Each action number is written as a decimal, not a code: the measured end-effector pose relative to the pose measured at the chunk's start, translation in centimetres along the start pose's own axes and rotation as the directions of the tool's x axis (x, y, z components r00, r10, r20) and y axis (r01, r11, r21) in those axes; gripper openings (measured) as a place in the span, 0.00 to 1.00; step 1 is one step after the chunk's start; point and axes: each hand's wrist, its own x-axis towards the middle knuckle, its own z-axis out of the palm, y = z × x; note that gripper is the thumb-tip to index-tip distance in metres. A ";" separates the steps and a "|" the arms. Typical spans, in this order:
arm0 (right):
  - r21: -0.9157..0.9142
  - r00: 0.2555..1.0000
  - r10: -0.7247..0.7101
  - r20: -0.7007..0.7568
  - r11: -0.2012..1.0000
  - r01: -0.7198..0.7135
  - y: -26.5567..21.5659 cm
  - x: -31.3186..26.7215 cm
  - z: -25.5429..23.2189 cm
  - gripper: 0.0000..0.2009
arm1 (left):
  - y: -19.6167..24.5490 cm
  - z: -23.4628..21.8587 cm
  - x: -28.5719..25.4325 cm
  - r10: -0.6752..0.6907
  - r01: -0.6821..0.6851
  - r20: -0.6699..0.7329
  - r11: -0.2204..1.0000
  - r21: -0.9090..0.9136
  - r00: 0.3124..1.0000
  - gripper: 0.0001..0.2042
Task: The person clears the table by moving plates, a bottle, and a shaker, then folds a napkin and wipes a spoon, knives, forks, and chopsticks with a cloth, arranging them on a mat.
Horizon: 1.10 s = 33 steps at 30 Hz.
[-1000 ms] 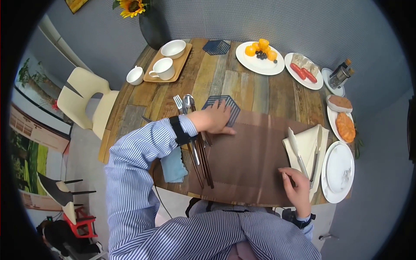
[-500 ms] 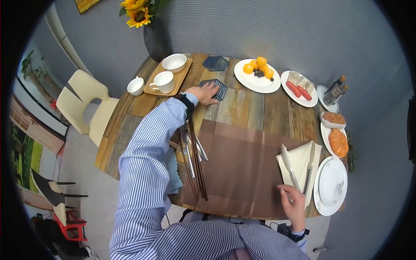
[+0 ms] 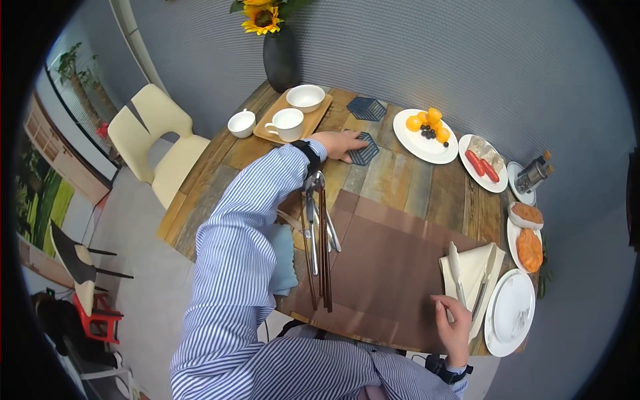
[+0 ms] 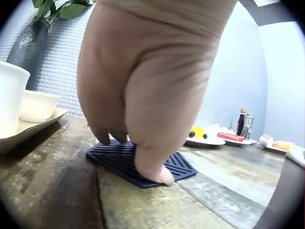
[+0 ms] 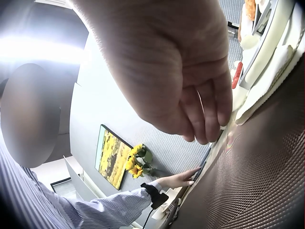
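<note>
My left hand (image 3: pixel 340 143) rests on a dark blue hexagonal slatted coaster (image 3: pixel 365 155) lying flat on the wooden table. In the left wrist view the thumb presses down at the near edge of the coaster (image 4: pixel 186 167), and the fingertips touch its top farther back. Nothing is held in my right hand (image 3: pixel 455 333). It hovers with relaxed fingers over the right side of a brown placemat (image 3: pixel 390 267), beside a cream napkin (image 3: pixel 472 263) that carries metal tongs (image 3: pixel 457 270).
Beyond the left hand, a wooden tray (image 3: pixel 315 119) bears a white cup and bowl. A second coaster (image 3: pixel 367 109) lies farther back. Chopsticks (image 3: pixel 327 273) and cutlery lie under the left forearm, near a blue cloth (image 3: pixel 283 257). A fruit plate (image 3: pixel 427 152) and other food plates line the right.
The left hand has slid the coaster away from the placemat, toward the tray and the second coaster. The right hand stays in about the same place. The head view has shifted.
</note>
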 end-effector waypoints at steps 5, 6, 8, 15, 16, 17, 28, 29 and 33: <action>-0.004 1.000 0.029 0.010 1.000 -0.029 0.2 0.0 -0.6 0.07 | 1.0 -3.4 -6.6 -0.141 0.112 -0.760 0.990 -0.090 0.635 0.42; 0.085 0.997 0.073 -0.002 0.994 -0.072 0.4 0.0 -0.9 0.07 | -0.7 -3.8 -8.1 -0.215 0.239 -0.843 0.965 -0.106 0.493 0.46; 0.349 0.989 0.146 -0.035 0.929 -0.125 -0.4 0.4 -1.3 0.08 | -3.1 -4.1 -11.2 -0.540 0.524 -0.743 0.797 -0.300 0.396 0.51; 0.774 0.956 0.292 0.006 0.604 -0.189 -2.4 6.1 -3.1 0.10 | -7.1 0.1 -13.7 -0.744 0.566 -0.439 0.668 -0.483 0.503 0.47; 0.737 0.972 0.230 0.052 0.648 -0.193 -3.2 7.4 -2.6 0.10 | -8.4 1.8 -13.2 -0.686 0.494 -0.579 0.724 -0.482 0.440 0.44; 0.698 0.981 0.167 0.101 0.691 -0.189 -3.9 8.5 -2.1 0.10 | -9.2 2.6 -12.8 -0.614 0.421 -0.704 0.779 -0.465 0.357 0.41; 0.723 0.896 -0.039 0.443 0.607 -0.331 -5.8 21.2 5.8 0.14 | -8.2 1.2 -10.5 -0.680 0.455 -0.646 0.724 -0.518 0.346 0.35; 0.743 0.874 -0.033 0.484 0.543 -0.391 -5.4 23.0 6.6 0.15 | -8.2 0.8 -9.8 -0.670 0.448 -0.653 0.734 -0.511 0.353 0.35; 0.806 0.898 -0.111 0.427 0.497 -0.322 -4.1 31.6 11.5 0.17 | -3.0 -2.9 -5.3 -0.501 -0.058 -0.651 0.766 -0.641 0.571 0.30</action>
